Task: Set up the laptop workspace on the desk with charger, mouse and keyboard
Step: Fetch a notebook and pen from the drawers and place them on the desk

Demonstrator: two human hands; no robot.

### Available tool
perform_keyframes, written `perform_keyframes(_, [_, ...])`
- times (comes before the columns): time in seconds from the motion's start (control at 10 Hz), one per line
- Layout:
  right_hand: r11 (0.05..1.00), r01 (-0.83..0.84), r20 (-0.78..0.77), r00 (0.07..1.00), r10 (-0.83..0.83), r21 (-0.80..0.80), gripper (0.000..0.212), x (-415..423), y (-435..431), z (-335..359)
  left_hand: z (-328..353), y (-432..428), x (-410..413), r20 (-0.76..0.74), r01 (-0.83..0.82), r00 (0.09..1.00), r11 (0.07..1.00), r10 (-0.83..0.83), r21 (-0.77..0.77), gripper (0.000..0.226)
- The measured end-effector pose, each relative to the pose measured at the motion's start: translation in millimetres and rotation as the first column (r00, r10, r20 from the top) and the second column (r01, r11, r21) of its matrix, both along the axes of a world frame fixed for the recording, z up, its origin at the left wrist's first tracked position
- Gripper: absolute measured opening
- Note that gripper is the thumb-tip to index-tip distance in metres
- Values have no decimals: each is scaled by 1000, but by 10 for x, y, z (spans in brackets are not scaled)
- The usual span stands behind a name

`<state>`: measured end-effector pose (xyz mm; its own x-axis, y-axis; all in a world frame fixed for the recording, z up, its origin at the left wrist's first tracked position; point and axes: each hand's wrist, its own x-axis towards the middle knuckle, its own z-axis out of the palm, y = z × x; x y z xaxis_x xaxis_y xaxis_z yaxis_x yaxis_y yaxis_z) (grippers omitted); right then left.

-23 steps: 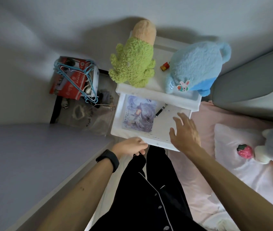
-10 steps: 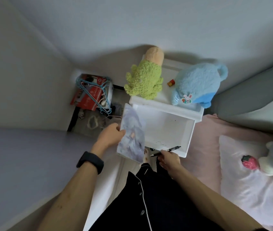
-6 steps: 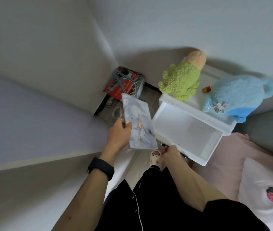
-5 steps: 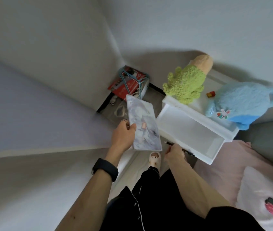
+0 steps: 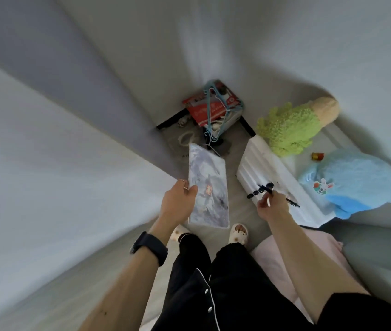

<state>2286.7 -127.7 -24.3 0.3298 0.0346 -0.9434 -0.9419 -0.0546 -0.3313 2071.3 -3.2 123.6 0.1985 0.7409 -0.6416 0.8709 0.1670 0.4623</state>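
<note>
"Lavender-grey, that flat printed pad (image 5: 207, 194). Who had it?"

"The left hand (image 5: 177, 206) gripped its edge. The right hand (image 5: 271, 207), well apart, pinched a pen (image 5: 291, 203) beside the white cabinet (image 5: 261, 168)."

"Laptop, charger, mouse, keyboard?"

"None was in view. I'd have put the pen down first, then laid the pad flat and square on the desk (image 5: 46, 163)."

The left grip (image 5: 177, 204) holds an illustrated board (image 5: 210, 194) by its edge, while the right grip (image 5: 272, 206) pinches a black pen (image 5: 292, 202) and, blurred, perhaps a dark beaded string (image 5: 259, 191) before the white cabinet (image 5: 256, 158) bearing a green plush (image 5: 290, 127) and a blue plush (image 5: 354, 182).
</note>
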Motion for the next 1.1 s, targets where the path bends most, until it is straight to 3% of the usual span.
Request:
perform_keyframes(0.1, [965,-242,-71,966,250,102,25,-172,-138,-265,35,-151,-339,-20,-51,999,998,50,-35,36])
perform_keyframes(0.2, [832,-552,24,834,551,59,20,-621,-105,-69,58,-306,-882,-43,-148,988,988,146,-49,41])
perform_keyframes(0.4, [496,-867,125,488,864,-43,12,-2026,153,306,69,-732,-2315,-118,-291,950,957,288,-4,37])
perform_keyframes(0.5, [289,-955,144,277,950,-73,13,-2862,198,405,25,-1099,-3217,-117,-458,882,889,457,16,31])
perform_keyframes(0.7, [-76,-997,215,-76,974,-11,17,-4791,200,513,-102,-2068,-5039,-83,-824,555,561,828,80,30])
perform_keyframes(0.8, [-267,-963,237,-265,935,-22,20,-5728,74,715,-48,-2687,-5764,-57,-944,308,312,950,105,25])
perform_keyframes(0.9, [-483,-875,345,-458,819,-14,21,-6631,20,980,43,-3115,-6365,-5,-987,64,64,998,146,25])
perform_keyframes(1.0, [-641,-766,491,-577,653,-48,23,-7559,19,1262,158,-3360,-6935,78,-970,-119,-133,990,206,28])
perform_keyframes(1.1, [-748,-664,586,-609,534,-8,18,-8520,35,1611,343,-3543,-7527,196,-908,-311,-352,930,229,31])
